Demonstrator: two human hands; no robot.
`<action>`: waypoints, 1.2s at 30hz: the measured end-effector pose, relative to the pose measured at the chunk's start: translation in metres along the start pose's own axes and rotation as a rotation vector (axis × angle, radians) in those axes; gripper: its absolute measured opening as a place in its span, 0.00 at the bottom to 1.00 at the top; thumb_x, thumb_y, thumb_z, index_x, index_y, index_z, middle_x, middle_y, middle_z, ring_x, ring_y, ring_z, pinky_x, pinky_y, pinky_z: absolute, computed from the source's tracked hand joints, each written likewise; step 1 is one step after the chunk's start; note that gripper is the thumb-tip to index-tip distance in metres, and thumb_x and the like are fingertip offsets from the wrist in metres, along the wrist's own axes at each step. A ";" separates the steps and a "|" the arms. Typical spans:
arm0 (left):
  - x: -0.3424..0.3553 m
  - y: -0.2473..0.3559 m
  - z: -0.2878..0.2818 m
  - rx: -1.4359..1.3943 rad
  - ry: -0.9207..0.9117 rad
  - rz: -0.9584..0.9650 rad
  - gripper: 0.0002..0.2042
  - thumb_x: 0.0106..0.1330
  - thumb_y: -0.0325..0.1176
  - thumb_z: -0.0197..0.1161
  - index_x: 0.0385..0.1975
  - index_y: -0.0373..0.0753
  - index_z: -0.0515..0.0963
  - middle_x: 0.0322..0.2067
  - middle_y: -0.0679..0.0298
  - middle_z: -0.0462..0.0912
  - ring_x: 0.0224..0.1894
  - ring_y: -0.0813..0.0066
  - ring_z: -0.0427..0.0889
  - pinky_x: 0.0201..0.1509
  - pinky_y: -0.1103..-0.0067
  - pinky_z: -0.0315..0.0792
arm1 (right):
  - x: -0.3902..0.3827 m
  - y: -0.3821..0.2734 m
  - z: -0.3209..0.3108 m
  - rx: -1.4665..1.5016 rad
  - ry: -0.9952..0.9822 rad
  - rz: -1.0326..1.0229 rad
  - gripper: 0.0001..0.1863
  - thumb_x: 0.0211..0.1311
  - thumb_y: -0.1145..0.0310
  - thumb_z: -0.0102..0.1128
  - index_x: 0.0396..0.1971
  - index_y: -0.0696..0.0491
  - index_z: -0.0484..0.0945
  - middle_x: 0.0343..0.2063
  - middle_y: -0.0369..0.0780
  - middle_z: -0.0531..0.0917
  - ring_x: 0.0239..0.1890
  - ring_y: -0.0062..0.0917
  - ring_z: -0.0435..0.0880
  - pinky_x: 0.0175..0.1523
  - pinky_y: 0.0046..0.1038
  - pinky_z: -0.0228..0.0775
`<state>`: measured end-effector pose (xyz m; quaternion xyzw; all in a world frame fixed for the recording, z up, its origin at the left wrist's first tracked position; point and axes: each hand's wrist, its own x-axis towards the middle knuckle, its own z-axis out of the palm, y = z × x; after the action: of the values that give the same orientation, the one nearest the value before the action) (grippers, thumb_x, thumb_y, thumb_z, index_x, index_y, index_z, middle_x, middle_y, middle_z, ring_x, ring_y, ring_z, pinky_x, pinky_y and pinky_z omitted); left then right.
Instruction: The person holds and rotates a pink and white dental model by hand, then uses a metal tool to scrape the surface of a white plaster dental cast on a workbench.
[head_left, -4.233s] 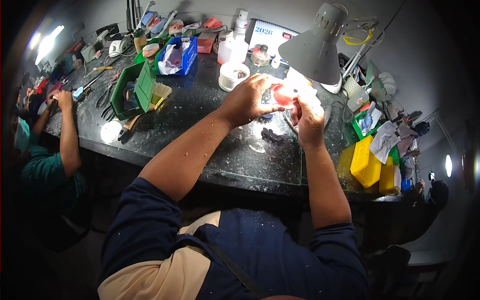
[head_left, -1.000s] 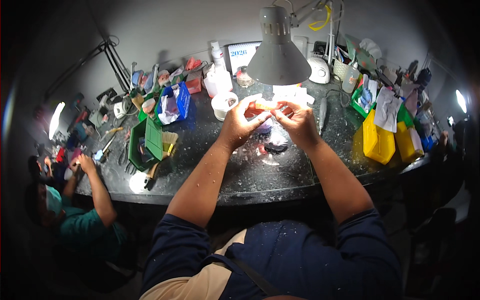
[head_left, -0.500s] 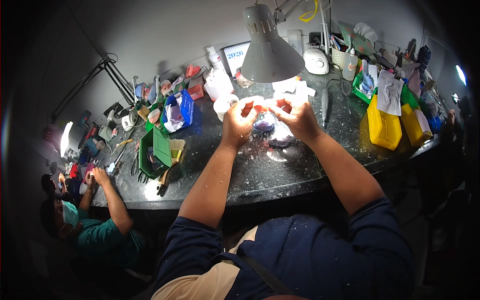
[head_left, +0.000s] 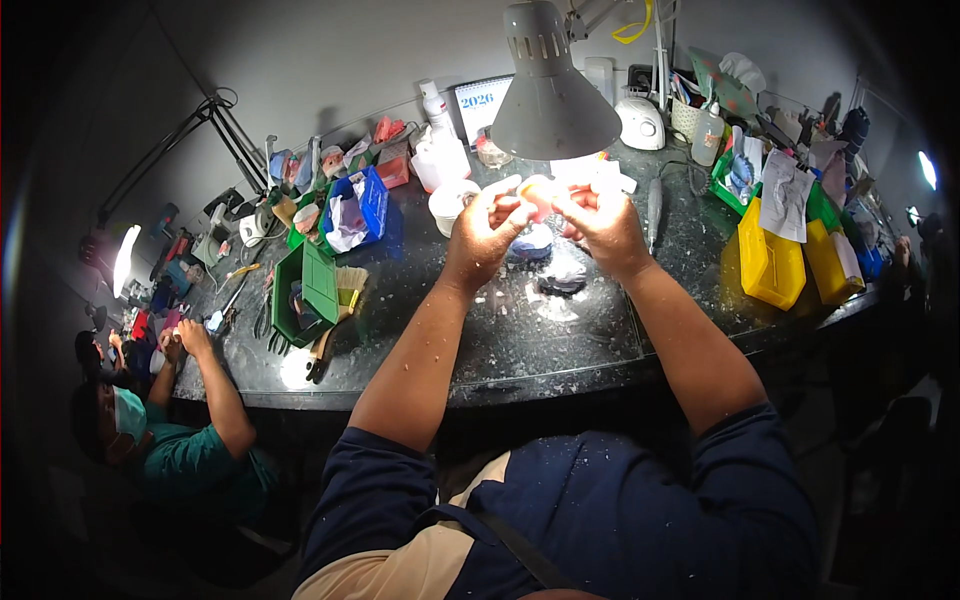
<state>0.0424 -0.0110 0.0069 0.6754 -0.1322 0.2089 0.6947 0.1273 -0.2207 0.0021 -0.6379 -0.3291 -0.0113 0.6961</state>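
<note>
While both hands pinch a pink piece [head_left: 537, 196] under the lamp [head_left: 552, 95] | left hand [head_left: 485, 230], right hand [head_left: 600, 222] now higher | counter [head_left: 500, 330] at 6 o'clock

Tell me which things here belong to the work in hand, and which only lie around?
In use: left hand and right hand holding a small pink piece; desk lamp lighting it.
Lying about: yellow bins, green tray, blue bin, white bottle.
</note>
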 end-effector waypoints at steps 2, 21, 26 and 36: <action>-0.001 0.000 0.001 0.015 -0.044 -0.067 0.20 0.80 0.33 0.72 0.64 0.27 0.82 0.56 0.55 0.91 0.58 0.72 0.90 0.67 0.73 0.81 | 0.002 0.000 -0.002 0.228 -0.023 0.093 0.18 0.75 0.67 0.76 0.55 0.63 0.82 0.38 0.42 0.93 0.31 0.19 0.90 0.33 0.18 0.78; 0.006 -0.006 -0.006 -0.060 0.111 -0.209 0.15 0.86 0.38 0.65 0.59 0.33 0.87 0.48 0.60 0.92 0.49 0.73 0.91 0.57 0.76 0.83 | 0.001 -0.002 -0.001 0.220 -0.039 0.200 0.19 0.79 0.66 0.72 0.59 0.62 0.81 0.42 0.44 0.92 0.32 0.19 0.91 0.35 0.17 0.79; 0.006 -0.004 -0.006 -0.030 0.105 -0.216 0.15 0.86 0.38 0.65 0.59 0.33 0.86 0.48 0.61 0.92 0.50 0.74 0.90 0.57 0.76 0.83 | 0.001 -0.004 -0.001 0.186 -0.032 0.207 0.18 0.78 0.67 0.73 0.58 0.61 0.81 0.39 0.42 0.91 0.29 0.17 0.87 0.33 0.16 0.77; 0.006 -0.005 -0.007 0.004 0.099 -0.236 0.14 0.85 0.39 0.66 0.58 0.34 0.86 0.48 0.61 0.91 0.51 0.74 0.90 0.58 0.75 0.83 | -0.001 -0.002 -0.001 0.149 -0.027 0.186 0.19 0.77 0.65 0.75 0.57 0.62 0.81 0.38 0.42 0.91 0.29 0.17 0.86 0.33 0.17 0.77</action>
<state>0.0490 -0.0031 0.0048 0.6764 -0.0167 0.1590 0.7190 0.1267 -0.2221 0.0032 -0.6125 -0.2778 0.0866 0.7350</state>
